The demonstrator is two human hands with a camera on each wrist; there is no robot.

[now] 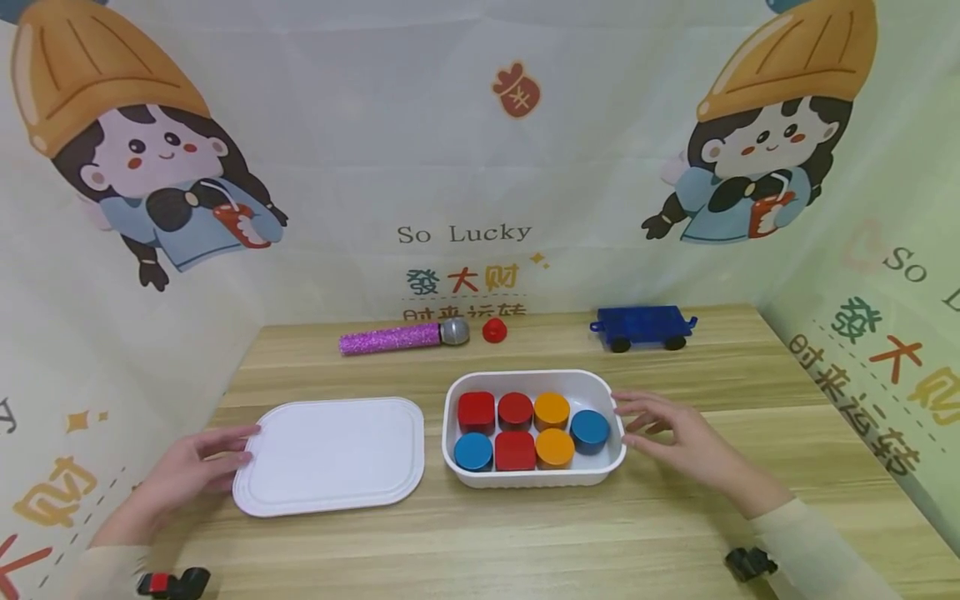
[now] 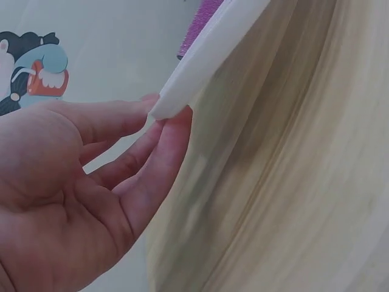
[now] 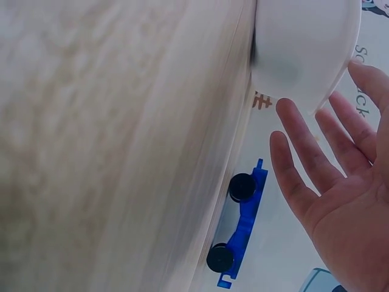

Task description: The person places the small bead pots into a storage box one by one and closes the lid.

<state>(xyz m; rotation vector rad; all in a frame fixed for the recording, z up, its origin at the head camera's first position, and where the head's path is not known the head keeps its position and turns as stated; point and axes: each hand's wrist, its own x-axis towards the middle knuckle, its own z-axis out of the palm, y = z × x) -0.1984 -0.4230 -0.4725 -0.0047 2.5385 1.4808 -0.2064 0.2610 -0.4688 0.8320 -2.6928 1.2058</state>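
Note:
My left hand pinches the left edge of a white lid, a flat rounded rectangle. In the left wrist view the thumb and fingers meet on either face of the lid's edge. To the right of the lid stands a white plastic box without its cover. Inside it are red, orange and blue pieces, some round and some squarish, among them a red square and a blue round piece. My right hand is at the box's right end, fingers extended, fingertips right at the wall.
Along the back of the wooden table lie a glittery purple toy microphone, a small red dome-shaped piece and a blue toy wagon with black wheels. A printed cloth hangs behind and at both sides.

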